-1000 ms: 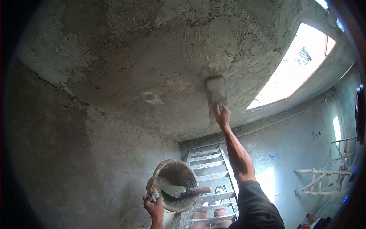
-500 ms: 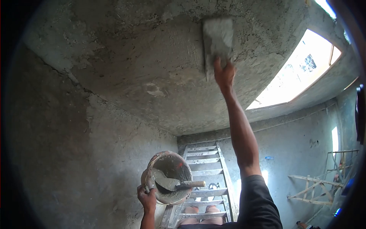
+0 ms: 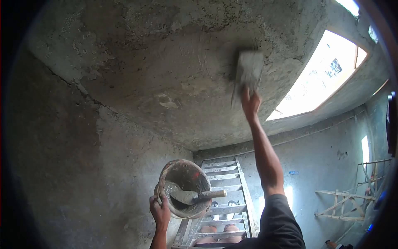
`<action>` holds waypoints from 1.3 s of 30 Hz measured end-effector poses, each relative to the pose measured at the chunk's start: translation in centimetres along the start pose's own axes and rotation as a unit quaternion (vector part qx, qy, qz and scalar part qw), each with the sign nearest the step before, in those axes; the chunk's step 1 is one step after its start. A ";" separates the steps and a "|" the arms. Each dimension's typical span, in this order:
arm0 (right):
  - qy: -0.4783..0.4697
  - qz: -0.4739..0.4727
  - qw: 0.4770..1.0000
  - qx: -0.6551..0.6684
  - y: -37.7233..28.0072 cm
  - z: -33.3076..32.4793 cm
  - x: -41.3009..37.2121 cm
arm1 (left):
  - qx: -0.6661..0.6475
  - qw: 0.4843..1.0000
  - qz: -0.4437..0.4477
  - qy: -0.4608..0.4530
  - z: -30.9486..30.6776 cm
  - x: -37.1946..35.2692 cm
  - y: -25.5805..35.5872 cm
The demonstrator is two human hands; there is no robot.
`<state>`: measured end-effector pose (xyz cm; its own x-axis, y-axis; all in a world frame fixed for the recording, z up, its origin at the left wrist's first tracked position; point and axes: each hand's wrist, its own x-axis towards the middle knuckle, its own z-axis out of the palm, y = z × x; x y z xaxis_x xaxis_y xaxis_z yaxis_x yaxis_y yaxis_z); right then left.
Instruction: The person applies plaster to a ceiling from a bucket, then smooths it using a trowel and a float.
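My right hand (image 3: 251, 101) is raised to the rough grey plaster surface (image 3: 178, 62) and grips a flat plastering float (image 3: 250, 66), which is blurred by motion. Low in the view, my left hand (image 3: 160, 209) holds the rim of a round, mortar-stained bucket (image 3: 159, 189). Wet grey mortar lies inside it. Across the bucket's opening rests a pointed trowel (image 3: 184, 196), its wooden handle sticking out over the right rim. No hand touches the trowel.
Below me a ladder (image 3: 244, 186) with pale rungs shows, with my legs and shoes on it. A bright window opening (image 3: 321, 79) is at the upper right. A wooden trestle (image 3: 344, 203) stands at the lower right.
My right hand and the float have moved down and slightly right along the plaster. The bucket in my left hand has shifted up slightly.
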<state>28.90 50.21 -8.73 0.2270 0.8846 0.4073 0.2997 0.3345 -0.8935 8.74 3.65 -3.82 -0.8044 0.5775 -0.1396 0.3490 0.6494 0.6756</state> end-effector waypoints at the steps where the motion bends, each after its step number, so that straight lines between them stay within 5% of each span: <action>1: 0.006 0.020 1.000 0.012 -2.2 0.0 2.1 | 0.019 1.000 0.015 0.009 0.1 0.1 0.5; 3: 0.008 0.042 0.999 0.025 -5.6 0.6 4.9 | 0.015 0.999 0.029 0.011 -0.1 0.6 1.2; 5: 0.041 -0.059 0.997 -0.016 -7.4 0.9 6.3 | -0.007 1.000 0.015 0.014 -0.3 0.6 2.1; 10: 0.005 -0.007 1.000 -0.026 5.3 3.8 0.5 | -0.028 0.999 0.013 0.034 -0.1 0.5 3.1; 14: -0.032 0.050 0.989 -0.138 11.7 0.2 -8.7 | -0.051 0.998 0.017 0.042 -0.1 0.4 1.6; 18: -0.004 0.052 0.996 -0.067 13.5 -1.3 -10.3 | -0.077 0.996 -0.030 0.038 -0.9 0.3 2.0; 28: 0.116 -0.075 0.989 -0.050 -7.3 -0.5 8.5 | -0.046 0.999 -0.013 0.021 -0.5 -0.6 0.7; 33: 0.071 0.007 0.994 -0.082 0.7 0.9 6.5 | -0.048 0.999 -0.003 0.022 -0.1 -0.6 -0.4; 39: 0.021 0.027 0.992 -0.125 13.0 -2.3 -6.5 | 0.003 0.999 0.008 0.039 -0.3 -1.2 0.2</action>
<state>33.44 48.09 -22.55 0.2864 0.8831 0.3716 0.5049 0.1905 -0.8419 9.59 2.93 -3.27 -0.8337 0.5478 -0.0705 0.3658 0.6433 0.6726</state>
